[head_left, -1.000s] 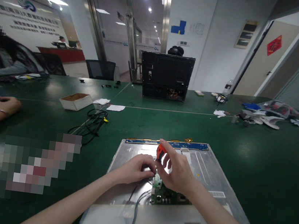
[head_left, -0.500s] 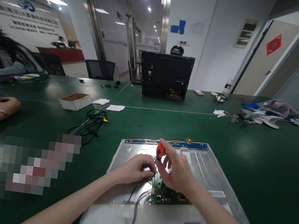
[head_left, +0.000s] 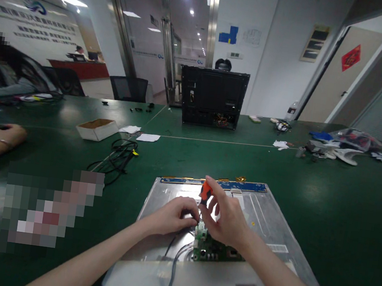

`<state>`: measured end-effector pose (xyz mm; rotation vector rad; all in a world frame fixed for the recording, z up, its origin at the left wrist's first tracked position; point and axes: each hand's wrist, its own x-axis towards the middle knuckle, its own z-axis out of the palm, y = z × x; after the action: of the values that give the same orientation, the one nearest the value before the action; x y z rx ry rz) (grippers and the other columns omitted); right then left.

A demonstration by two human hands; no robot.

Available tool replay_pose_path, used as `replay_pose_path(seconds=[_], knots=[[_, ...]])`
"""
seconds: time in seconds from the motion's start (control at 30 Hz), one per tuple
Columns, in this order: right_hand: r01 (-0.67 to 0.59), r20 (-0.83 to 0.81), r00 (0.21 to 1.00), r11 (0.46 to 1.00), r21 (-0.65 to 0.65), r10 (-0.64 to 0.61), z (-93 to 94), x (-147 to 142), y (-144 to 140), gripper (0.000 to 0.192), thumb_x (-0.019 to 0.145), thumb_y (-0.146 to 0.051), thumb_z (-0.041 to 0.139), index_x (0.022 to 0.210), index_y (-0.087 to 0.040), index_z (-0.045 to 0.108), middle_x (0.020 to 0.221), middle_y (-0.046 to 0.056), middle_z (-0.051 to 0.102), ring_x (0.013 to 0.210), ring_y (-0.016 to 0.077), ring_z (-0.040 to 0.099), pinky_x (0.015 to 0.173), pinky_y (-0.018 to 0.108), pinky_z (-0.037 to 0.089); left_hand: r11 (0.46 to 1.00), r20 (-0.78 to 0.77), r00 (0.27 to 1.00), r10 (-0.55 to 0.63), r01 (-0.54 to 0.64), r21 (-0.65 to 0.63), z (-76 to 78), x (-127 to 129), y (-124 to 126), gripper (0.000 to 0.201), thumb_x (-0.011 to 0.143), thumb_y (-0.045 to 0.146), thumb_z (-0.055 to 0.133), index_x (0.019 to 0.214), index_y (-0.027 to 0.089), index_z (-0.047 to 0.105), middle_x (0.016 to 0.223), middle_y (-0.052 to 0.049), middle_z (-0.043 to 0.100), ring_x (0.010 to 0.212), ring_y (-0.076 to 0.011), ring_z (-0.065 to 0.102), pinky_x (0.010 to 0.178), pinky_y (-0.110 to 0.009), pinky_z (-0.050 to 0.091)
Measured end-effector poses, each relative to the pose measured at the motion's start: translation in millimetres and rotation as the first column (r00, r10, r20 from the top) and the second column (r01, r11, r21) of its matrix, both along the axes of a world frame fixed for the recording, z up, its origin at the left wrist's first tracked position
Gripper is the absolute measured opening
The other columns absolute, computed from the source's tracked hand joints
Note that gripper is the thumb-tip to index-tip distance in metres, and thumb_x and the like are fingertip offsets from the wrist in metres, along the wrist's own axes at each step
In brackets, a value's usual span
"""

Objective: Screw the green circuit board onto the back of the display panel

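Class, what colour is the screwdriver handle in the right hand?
Orange, with some black; the screwdriver handle shows in the head view.

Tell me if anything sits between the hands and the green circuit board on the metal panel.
Nothing visible does. The right hand holds the orange-handled screwdriver upright right over the green circuit board, and the left hand rests beside it on the metal panel. The tip's contact point is hidden by the fingers.

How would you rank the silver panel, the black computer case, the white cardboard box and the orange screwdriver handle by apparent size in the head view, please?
1. Silver panel, though nearest the camera.
2. Black computer case, farther off, so its true size is unsure.
3. White cardboard box.
4. Orange screwdriver handle, in the right hand.
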<state>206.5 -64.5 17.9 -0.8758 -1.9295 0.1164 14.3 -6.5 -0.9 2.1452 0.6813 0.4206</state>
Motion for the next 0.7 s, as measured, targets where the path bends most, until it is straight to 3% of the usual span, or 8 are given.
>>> replay_pose_path(seconds=[0.33, 0.7], knots=[[-0.004, 0.008, 1.000, 1.000, -0.021, 0.004, -2.5, 0.4, 0.2, 0.070, 0.089, -0.015, 0.049, 0.153, -0.022, 0.020, 0.077, 0.001, 0.066, 0.052, 0.0137, 0.058, 0.046, 0.025, 0.045, 1.000, 0.007, 1.000, 0.006, -0.006, 0.015, -0.8, -0.2, 0.2, 0.007, 0.081, 0.015, 0.063, 0.085, 0.016, 0.069, 0.090, -0.004, 0.069, 0.086, -0.0204, 0.061, 0.083, -0.031, 0.047], [0.017, 0.030, 0.999, 0.999, 0.051, -0.018, -0.1, 0.2, 1.8, 0.067, 0.090, -0.016, 0.050, 0.151, -0.023, 0.023, 0.070, -0.002, 0.064, 0.047, 0.0128, 0.054, 0.044, 0.026, 0.039, 1.000, 0.023, 1.000, -0.010, 0.010, -0.009, -0.3, -0.6, 0.8, 0.008, 0.083, 0.018, 0.064, 0.090, 0.016, 0.069, 0.093, -0.004, 0.070, 0.089, -0.0217, 0.062, 0.086, -0.033, 0.047]])
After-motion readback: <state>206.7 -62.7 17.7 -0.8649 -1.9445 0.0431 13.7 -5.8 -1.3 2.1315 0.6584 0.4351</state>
